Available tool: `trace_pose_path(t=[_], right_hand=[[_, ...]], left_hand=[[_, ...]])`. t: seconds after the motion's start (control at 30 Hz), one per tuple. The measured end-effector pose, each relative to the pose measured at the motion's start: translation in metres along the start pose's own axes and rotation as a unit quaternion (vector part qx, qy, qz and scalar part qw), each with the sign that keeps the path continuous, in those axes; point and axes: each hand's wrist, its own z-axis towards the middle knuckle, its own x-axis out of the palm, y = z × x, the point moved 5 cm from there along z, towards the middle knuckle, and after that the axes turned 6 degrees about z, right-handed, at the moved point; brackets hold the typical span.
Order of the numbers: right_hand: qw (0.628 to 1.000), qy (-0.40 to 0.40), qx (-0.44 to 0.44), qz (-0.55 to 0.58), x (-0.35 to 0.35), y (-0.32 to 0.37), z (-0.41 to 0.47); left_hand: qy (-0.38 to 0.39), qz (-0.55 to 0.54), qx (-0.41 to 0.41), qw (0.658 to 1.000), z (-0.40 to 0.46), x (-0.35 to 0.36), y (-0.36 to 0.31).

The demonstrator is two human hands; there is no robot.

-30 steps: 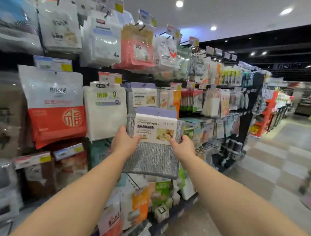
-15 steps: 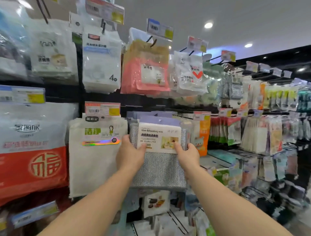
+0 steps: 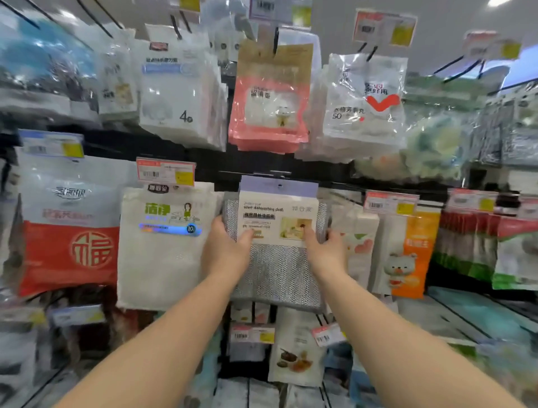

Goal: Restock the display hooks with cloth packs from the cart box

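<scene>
Both hands on one silver dishwashing cloth pack (image 3: 278,262): upright, long axis vertical, label outward, pinched between left hand (image 3: 225,250) and right hand (image 3: 326,252) at the display hook (image 3: 280,174).

A dark display wall (image 3: 203,163) fills the view, hung with rows of packaged goods on black hooks (image 3: 275,40). Price tags (image 3: 165,171) sit at the hook ends. A pale grey ceiling (image 3: 436,17) shows at top right, with one bright ceiling light (image 3: 499,3) at the edge. Lower shelves (image 3: 480,314) run off to the right, blurred.
</scene>
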Motion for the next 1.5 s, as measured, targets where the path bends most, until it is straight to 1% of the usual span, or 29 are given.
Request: trace_pose_path(t=[0.17,0.3,0.57,0.67,0.73,0.8,0.87,0.9,0.97,1.03,1.07,1.13,1.23,1.33,1.5], right_hand=[[1.000,0.019,-0.005,0.021,0.001,-0.012,-0.001],[0.999,0.031,-0.021,0.016,-0.002,-0.010,0.001],[0.999,0.034,-0.010,0.021,0.002,-0.005,0.009],[0.999,0.046,0.016,-0.008,0.007,-0.011,0.013],[0.998,0.051,0.028,-0.024,0.010,-0.017,0.015],[0.998,0.045,0.024,-0.034,0.010,-0.022,0.014],[0.999,0.009,0.000,-0.041,0.007,-0.023,0.011],[0.998,-0.018,-0.030,-0.060,0.004,-0.021,0.008],[0.984,-0.060,-0.118,-0.120,0.000,-0.014,0.000],[0.972,-0.074,-0.175,-0.138,-0.001,-0.009,-0.006],[0.972,-0.074,-0.180,-0.130,-0.002,-0.008,-0.008],[0.979,-0.069,-0.166,-0.097,-0.004,-0.010,-0.008],[0.990,-0.047,-0.122,-0.049,-0.004,-0.019,-0.004],[0.995,-0.018,-0.080,-0.050,-0.003,-0.034,-0.006],[0.997,-0.024,-0.018,-0.064,-0.016,-0.046,-0.025]], left_hand=[[-0.027,0.018,-0.003,0.999,-0.008,0.000,0.002],[-0.023,0.012,-0.012,1.000,-0.008,0.002,0.004],[-0.015,-0.004,-0.035,0.999,-0.003,0.000,0.003],[-0.038,0.075,-0.028,0.996,-0.003,0.000,0.002],[-0.068,0.134,-0.017,0.989,-0.006,-0.001,0.006],[-0.105,0.175,0.022,0.979,-0.014,-0.001,0.007],[-0.129,0.216,0.072,0.965,-0.021,0.001,0.007],[-0.132,0.235,0.093,0.958,-0.023,0.002,0.008],[-0.129,0.261,0.121,0.949,-0.026,0.002,0.012],[-0.123,0.280,0.132,0.943,-0.029,0.000,0.016],[-0.116,0.291,0.133,0.940,-0.031,-0.001,0.018],[-0.096,0.321,0.142,0.931,-0.037,-0.003,0.023],[-0.042,0.379,0.160,0.910,-0.046,-0.003,0.033],[0.006,0.409,0.157,0.899,-0.056,-0.009,0.046],[0.019,0.431,0.155,0.889,-0.066,-0.039,0.046]])
